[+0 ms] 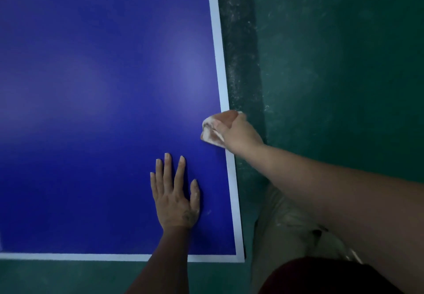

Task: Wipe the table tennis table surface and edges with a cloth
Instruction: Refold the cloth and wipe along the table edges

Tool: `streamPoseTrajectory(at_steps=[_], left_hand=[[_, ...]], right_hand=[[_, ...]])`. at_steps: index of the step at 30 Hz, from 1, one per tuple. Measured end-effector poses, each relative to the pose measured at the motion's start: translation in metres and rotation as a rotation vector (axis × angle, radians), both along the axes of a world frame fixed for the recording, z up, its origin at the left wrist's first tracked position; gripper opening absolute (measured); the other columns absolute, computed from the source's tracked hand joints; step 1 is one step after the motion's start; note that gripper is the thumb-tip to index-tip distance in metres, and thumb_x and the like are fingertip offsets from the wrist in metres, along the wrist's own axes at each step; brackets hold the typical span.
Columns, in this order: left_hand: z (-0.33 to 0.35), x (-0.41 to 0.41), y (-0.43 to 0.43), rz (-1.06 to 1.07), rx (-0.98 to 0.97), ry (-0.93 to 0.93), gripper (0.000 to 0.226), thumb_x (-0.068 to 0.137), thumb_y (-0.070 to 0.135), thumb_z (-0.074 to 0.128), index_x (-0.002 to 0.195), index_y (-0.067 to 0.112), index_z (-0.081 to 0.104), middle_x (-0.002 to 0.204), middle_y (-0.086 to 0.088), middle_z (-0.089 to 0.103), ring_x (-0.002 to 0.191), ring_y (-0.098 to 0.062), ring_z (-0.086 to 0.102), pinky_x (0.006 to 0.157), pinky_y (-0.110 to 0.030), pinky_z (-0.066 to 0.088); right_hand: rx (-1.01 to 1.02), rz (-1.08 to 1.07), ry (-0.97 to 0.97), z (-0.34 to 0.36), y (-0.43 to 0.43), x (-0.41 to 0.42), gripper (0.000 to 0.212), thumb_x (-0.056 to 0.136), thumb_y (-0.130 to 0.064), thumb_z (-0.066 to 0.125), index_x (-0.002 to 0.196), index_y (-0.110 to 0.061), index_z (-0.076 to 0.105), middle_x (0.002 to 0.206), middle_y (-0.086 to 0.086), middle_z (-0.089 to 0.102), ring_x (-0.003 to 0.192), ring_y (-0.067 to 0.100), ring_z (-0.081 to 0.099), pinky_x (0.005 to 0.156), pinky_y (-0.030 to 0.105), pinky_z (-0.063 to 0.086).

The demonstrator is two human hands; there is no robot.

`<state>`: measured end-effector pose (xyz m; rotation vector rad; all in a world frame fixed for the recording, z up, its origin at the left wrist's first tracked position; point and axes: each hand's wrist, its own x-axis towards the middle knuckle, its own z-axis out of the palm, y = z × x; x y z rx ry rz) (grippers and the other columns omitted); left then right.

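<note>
The right hand (238,133) clamps its fingers on the cloth (210,131) at the table's (91,87) white side edge; the left hand (176,199) lies flat, fingers spread (bracing). Edge-wiping seems underway; next likely needs sliding along the stripe.

The table (91,110) is deep blue, with a white line (220,64) along its right and near edges. The cloth (208,131) is white with orange-pink patches. The floor (344,64) is dark green, with a darker strip (241,41) flecked white. The trousers (286,225) are pale beige, the garment (321,277) dark red.
</note>
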<state>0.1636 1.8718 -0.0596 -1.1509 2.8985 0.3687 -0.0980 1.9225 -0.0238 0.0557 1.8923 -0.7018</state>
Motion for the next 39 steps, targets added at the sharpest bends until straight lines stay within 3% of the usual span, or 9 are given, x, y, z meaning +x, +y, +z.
streamPoseTrajectory(at_steps=[4, 8, 17, 24, 27, 32, 35, 39], left_hand=[[0.002, -0.002, 0.000, 0.009, 0.001, -0.009, 0.066, 0.109, 0.045, 0.047, 0.170, 0.023, 0.037, 0.182, -0.005, 0.019, 0.169, -0.034, 0.014, 0.137, -0.057, 0.014], [0.004, 0.000, -0.003, -0.007, 0.005, -0.015, 0.067, 0.108, 0.044, 0.048, 0.171, 0.024, 0.034, 0.183, -0.005, 0.018, 0.169, -0.035, 0.014, 0.136, -0.059, 0.016], [0.006, -0.017, -0.007, 0.050, 0.030, 0.012, 0.065, 0.109, 0.042, 0.048, 0.169, 0.019, 0.039, 0.182, -0.007, 0.021, 0.169, -0.036, 0.015, 0.134, -0.064, 0.019], [0.012, -0.172, -0.096, 0.114, 0.020, 0.243, 0.051, 0.115, 0.028, 0.052, 0.161, 0.006, 0.048, 0.177, -0.013, 0.033, 0.168, -0.032, 0.022, 0.136, -0.057, 0.017], [0.014, -0.264, -0.148, 0.155, 0.089, 0.230, 0.056, 0.115, 0.036, 0.049, 0.165, 0.011, 0.043, 0.179, -0.010, 0.028, 0.169, -0.029, 0.019, 0.137, -0.051, 0.013], [0.009, -0.384, -0.221, 0.308, 0.030, 0.132, 0.064, 0.115, 0.049, 0.040, 0.171, 0.018, 0.035, 0.183, -0.009, 0.017, 0.170, -0.029, 0.008, 0.137, -0.050, 0.005], [0.004, -0.402, -0.230, 0.370, -0.069, 0.056, 0.068, 0.113, 0.059, 0.028, 0.173, 0.027, 0.028, 0.184, -0.005, 0.012, 0.171, -0.027, 0.006, 0.138, -0.049, 0.003], [0.005, -0.402, -0.230, 0.378, -0.075, 0.022, 0.069, 0.111, 0.061, 0.030, 0.173, 0.029, 0.029, 0.184, -0.004, 0.013, 0.170, -0.026, 0.007, 0.138, -0.049, 0.005]], right_hand=[[-0.038, 0.013, 0.006, 0.010, 0.019, 0.018, 0.086, 0.107, -0.054, 0.058, 0.169, -0.012, 0.015, 0.158, 0.012, 0.054, 0.140, 0.035, 0.057, 0.112, 0.047, 0.048], [0.001, 0.043, -0.039, 0.022, 0.035, 0.039, 0.084, 0.107, -0.051, 0.059, 0.169, -0.014, 0.016, 0.155, 0.014, 0.056, 0.137, 0.036, 0.059, 0.106, 0.044, 0.049], [0.012, 0.034, -0.064, 0.019, -0.022, -0.045, 0.073, 0.106, -0.050, 0.063, 0.157, -0.005, 0.035, 0.147, 0.011, 0.061, 0.131, 0.030, 0.062, 0.108, 0.041, 0.051], [-0.019, 0.096, -0.013, 0.015, -0.009, -0.021, 0.078, 0.109, -0.049, 0.055, 0.165, -0.007, 0.019, 0.156, 0.015, 0.053, 0.139, 0.035, 0.055, 0.109, 0.043, 0.046], [-0.014, 0.121, -0.040, 0.010, -0.011, -0.028, 0.078, 0.109, -0.051, 0.055, 0.165, -0.011, 0.018, 0.154, 0.011, 0.053, 0.136, 0.033, 0.056, 0.102, 0.040, 0.047], [0.021, 0.051, -0.106, 0.004, -0.026, -0.040, 0.088, 0.108, -0.057, 0.049, 0.172, -0.020, 0.002, 0.157, 0.004, 0.054, 0.139, 0.027, 0.057, 0.110, 0.040, 0.047], [0.019, 0.044, -0.110, 0.003, -0.041, -0.062, 0.084, 0.108, -0.058, 0.049, 0.171, -0.020, 0.008, 0.157, 0.003, 0.054, 0.139, 0.025, 0.057, 0.110, 0.038, 0.048], [0.050, 0.019, -0.046, 0.001, -0.083, -0.107, 0.079, 0.108, -0.058, 0.049, 0.168, -0.017, 0.017, 0.153, 0.007, 0.057, 0.134, 0.030, 0.059, 0.102, 0.037, 0.048]])
